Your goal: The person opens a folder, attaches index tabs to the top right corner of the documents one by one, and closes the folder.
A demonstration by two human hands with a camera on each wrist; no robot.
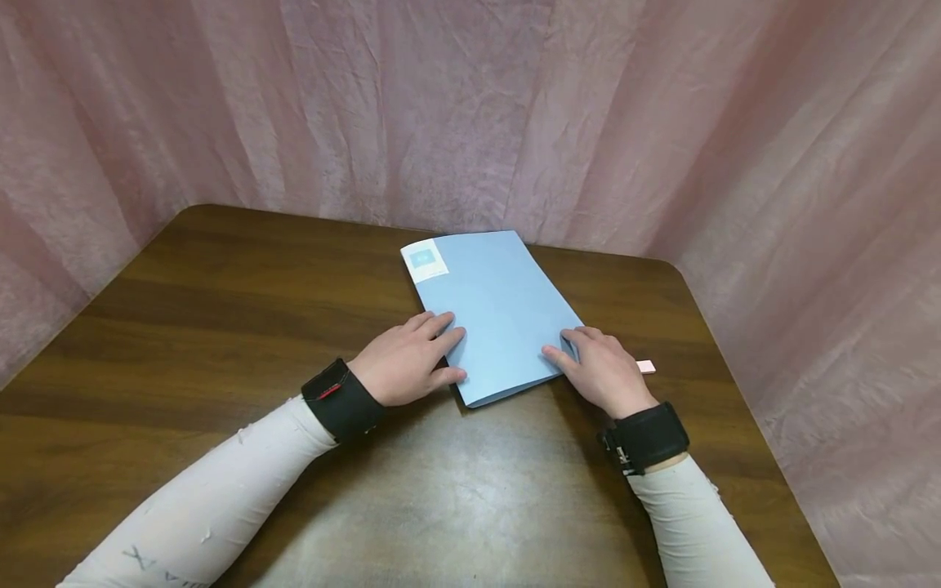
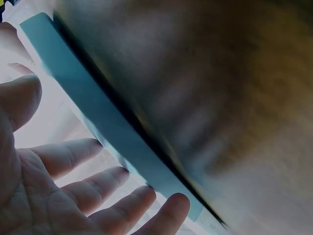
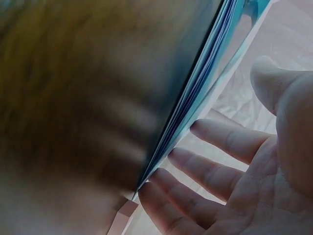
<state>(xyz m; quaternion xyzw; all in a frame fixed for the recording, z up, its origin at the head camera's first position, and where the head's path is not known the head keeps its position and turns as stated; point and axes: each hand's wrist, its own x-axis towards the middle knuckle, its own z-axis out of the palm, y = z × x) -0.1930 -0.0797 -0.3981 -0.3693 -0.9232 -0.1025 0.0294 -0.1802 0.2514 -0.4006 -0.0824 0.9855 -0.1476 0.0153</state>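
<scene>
A light blue presentation folder (image 1: 507, 302) lies closed at an angle on the wooden table, with a white label (image 1: 426, 260) in its far left corner. My left hand (image 1: 404, 362) rests along the spine side, fingers spread and fingertips on the cover's edge. In the left wrist view the smooth folder spine (image 2: 112, 117) runs past those fingertips. At the opposite side, my right hand (image 1: 606, 374) touches the folder's near right edge with loosely extended fingers. Thin page edges (image 3: 195, 88) show between the covers in the right wrist view.
Just beyond my right hand a small pale pink block (image 1: 646, 367) lies on the table (image 1: 220, 327), partly hidden by the hand. Pink curtains (image 1: 456, 114) hang behind the table and along its sides.
</scene>
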